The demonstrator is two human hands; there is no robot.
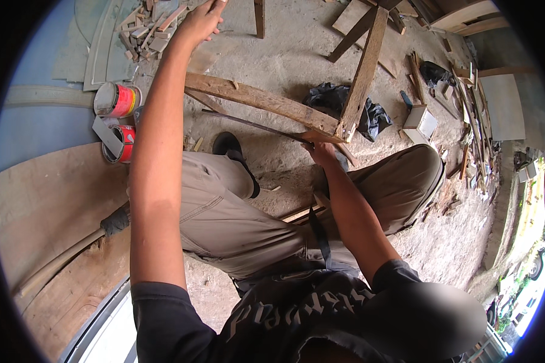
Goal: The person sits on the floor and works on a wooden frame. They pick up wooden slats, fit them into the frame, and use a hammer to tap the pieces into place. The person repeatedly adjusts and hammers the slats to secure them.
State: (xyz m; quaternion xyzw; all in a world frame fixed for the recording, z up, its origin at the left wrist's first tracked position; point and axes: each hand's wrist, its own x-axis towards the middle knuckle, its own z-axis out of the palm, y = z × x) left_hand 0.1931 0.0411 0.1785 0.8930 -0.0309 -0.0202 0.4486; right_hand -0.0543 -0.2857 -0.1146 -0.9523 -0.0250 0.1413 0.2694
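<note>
Nearest of all, a black printed shirt (290, 302) fills the bottom, and brown trousers (224, 206) spread wide, knees bent over a bare, dusty concrete floor (272, 54). Just past the lap, the right hand (322, 150) has its fingers curled round the near end of a thin dark strip (248, 122), which slants leftward just below a wooden frame (260, 98). That frame sits right ahead, a rough brown rail meeting a slanting leg beside the right hand. Over on the left, the long arm reaches away to the left hand (201, 25) at the top edge; its fingers are bent, and I cannot tell whether they hold anything.

Out to the left, two red paint tins (127, 141) sit by a brown board (48, 199), a blue wall (27, 136) behind. Beyond the rail, a crumpled black bag (375, 122) slumps on the concrete; right of it, a white box (422, 121). Farther off, wood offcuts (148, 36) heap up at upper left, long scraps (471, 127) litter the right side, a pale panel (504, 109) leans beyond them, and daylight pours through an opening at far right, with greenery (531, 209) outside.
</note>
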